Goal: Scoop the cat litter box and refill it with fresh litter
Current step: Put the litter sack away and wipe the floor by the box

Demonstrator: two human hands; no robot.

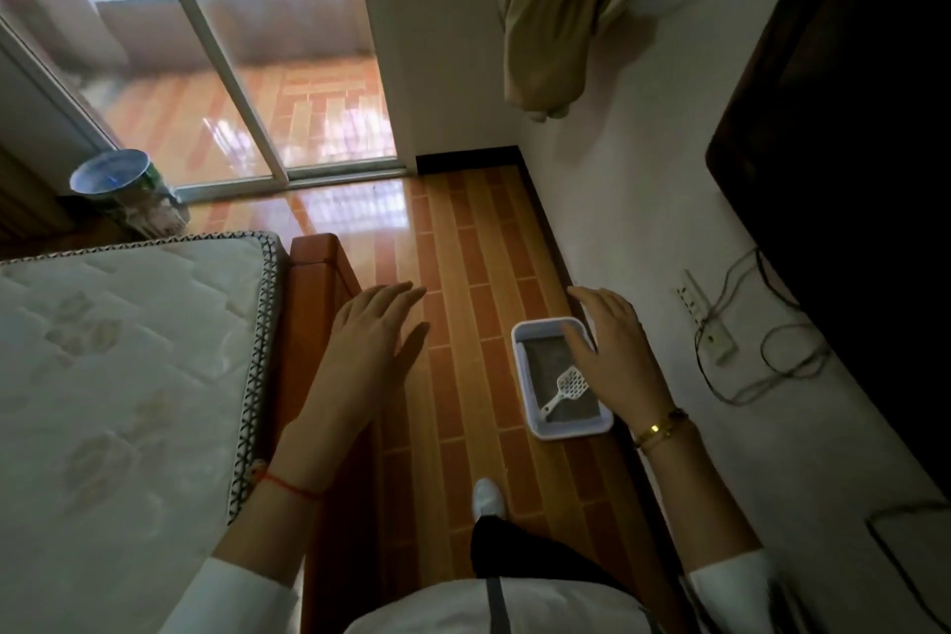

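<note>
Litter box [535, 420] is sitting on the floor by the wall, scoop [565, 388] lying diagonally inside, handle toward the person; right hand [615, 350], fingers spread and empty, is hovering nearer than left hand [370, 345], also empty.

Scoop [565, 389] in litter box [521, 355] on floor [463, 247], mattress [118, 366] left, wall [643, 232] right.
</note>
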